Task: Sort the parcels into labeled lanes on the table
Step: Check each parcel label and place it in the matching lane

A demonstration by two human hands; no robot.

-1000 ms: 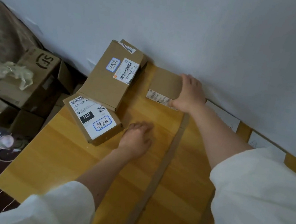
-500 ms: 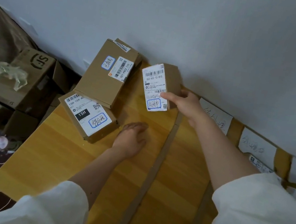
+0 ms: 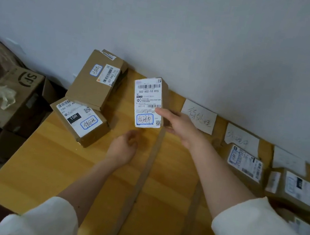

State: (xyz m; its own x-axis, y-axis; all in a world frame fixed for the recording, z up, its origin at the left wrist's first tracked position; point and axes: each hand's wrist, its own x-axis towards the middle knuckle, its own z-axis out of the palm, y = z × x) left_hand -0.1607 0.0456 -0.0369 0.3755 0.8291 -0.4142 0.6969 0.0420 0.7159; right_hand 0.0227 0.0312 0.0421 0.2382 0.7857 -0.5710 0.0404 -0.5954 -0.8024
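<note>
My right hand [image 3: 181, 127] grips a small cardboard parcel [image 3: 148, 102] by its right side and holds it up above the wooden table [image 3: 45, 165], white shipping label facing me. My left hand [image 3: 122, 148] hovers just below the parcel, fingers loosely curled, holding nothing. Two more parcels sit at the table's far left: a long box [image 3: 96, 81] leaning on a lower box [image 3: 80, 121] with a "15H" label. Brown tape strips [image 3: 142, 176] split the table into lanes. Handwritten paper lane labels [image 3: 198, 117] lie along the wall.
Several labelled parcels [image 3: 244, 164] lie in the lanes at the right. Off the table's left edge stand an SF carton [image 3: 17, 95] with crumpled plastic on it and other boxes. The grey wall [image 3: 184, 30] bounds the table's far side.
My right hand lifted the small parcel from against the wall and turned it so its label faces me. My left hand rose off the table toward it. The view shifted right.
</note>
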